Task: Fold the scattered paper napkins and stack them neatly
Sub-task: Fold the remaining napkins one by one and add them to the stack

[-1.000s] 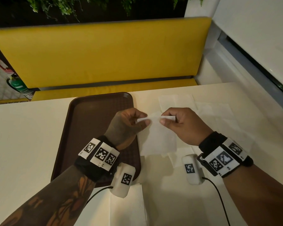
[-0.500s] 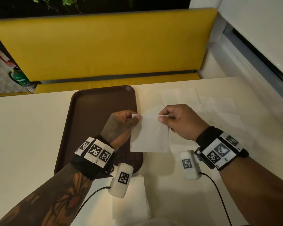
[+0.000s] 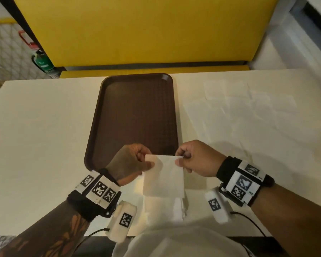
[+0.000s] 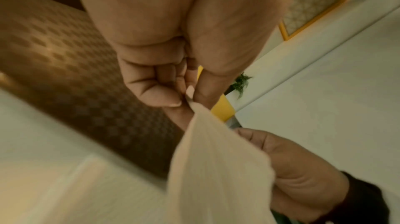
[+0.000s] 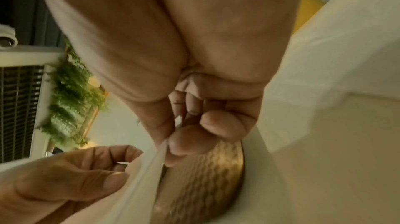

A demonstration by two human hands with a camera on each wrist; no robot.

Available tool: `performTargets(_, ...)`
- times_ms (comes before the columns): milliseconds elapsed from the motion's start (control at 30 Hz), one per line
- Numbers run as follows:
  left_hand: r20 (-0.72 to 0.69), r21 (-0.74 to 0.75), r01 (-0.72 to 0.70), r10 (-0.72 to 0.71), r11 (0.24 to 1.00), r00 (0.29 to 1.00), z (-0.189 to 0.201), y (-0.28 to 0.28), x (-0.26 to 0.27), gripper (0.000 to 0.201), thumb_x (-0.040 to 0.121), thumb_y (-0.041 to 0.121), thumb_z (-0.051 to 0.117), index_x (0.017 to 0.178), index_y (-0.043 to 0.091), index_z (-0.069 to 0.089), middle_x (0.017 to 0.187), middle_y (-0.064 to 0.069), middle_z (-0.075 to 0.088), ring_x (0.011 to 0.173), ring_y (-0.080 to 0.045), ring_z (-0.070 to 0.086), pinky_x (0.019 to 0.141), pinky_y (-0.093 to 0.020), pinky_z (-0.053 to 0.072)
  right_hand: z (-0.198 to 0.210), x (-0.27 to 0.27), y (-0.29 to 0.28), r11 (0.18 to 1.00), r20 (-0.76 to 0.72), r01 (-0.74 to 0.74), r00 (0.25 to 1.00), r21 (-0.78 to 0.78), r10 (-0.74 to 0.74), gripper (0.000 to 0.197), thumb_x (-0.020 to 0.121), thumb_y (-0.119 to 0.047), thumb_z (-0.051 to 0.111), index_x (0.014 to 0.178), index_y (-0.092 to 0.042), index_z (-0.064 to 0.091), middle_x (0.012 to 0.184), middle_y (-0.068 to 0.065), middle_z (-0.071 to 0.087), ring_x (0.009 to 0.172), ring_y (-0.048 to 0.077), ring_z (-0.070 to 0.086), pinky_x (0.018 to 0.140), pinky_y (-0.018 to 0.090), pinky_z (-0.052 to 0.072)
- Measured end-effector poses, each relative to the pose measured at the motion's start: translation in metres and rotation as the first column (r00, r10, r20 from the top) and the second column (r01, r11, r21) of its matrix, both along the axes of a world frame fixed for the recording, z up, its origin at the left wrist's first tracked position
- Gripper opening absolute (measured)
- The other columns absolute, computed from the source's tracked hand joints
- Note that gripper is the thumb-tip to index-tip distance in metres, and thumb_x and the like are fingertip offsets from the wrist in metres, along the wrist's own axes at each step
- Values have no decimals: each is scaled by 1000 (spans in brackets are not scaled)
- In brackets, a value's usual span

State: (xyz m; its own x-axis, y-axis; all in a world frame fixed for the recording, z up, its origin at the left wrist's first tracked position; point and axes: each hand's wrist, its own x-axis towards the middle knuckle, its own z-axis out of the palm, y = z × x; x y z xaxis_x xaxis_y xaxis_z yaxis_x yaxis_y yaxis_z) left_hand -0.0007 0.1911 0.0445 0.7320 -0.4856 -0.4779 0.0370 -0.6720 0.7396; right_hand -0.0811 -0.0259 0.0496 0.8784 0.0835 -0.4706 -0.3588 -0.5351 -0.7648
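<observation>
At the lower centre of the head view, the left hand (image 3: 132, 164) and right hand (image 3: 196, 160) each pinch a top corner of a white napkin (image 3: 163, 179), which hangs above the table (image 3: 35, 136), just below the brown tray (image 3: 137, 112).

Black bands (image 3: 228, 168) on both wrists, each carrying white plates (image 3: 246, 182) printed with black square-code markers. White oblong pods (image 3: 123, 219) slung beneath, one marker apiece, thin black cables (image 3: 248, 218) trailing back. Tattoos (image 3: 63, 236) along left forearm. Short nails on fingers (image 4: 160, 94). Pale garment (image 3: 174, 243) at bottom edge.
</observation>
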Motion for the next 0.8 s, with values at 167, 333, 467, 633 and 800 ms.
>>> performTargets(167,129,151,-43,24,988,991,-33,15,-35,29,73,18,80,93,20,58,70,-1,68,59,-11,65,56,-20,49,-36,-22,25,990,-10,-37,999,-135,36,13,89,-23,67,98,-14,64,78,-4,62,70,12,60,66,22,49)
performTargets(333,195,192,-105,67,976,979,-46,8,-51,29,76,20,77,92,24,53,68,4,65,59,-7,62,54,-16,44,-58,-32,35,968,22,44,999,-246,-39,15,86,-25,70,91,-14,60,79,-3,59,75,18,60,73,30,53)
performTargets(467,378,285,-43,-71,958,923,-43,6,-64,33,78,31,73,100,29,48,87,16,53,76,-4,53,67,-16,41,-58,-36,39,907,148,36,989,-419,30,24,84,-34,69,92,-19,52,84,-6,56,75,17,58,73,37,55)
performTargets(633,553,369,260,-436,892,710,-34,1,-73,23,87,25,62,110,23,62,113,7,57,105,-14,52,90,-25,44,-47,-36,42,861,270,-212,891,-462,364,24,91,-32,60,110,-18,62,108,-3,53,93,17,56,81,34,52)
performTargets(800,441,515,304,-552,801,707,-38,1,-69,27,95,32,46,120,26,54,122,7,54,111,-13,49,96,-28,37,-47,-37,45,793,151,-320,879,-519,453,28,94,-34,54,113,-15,61,111,1,55,100,20,55,86,36,50)
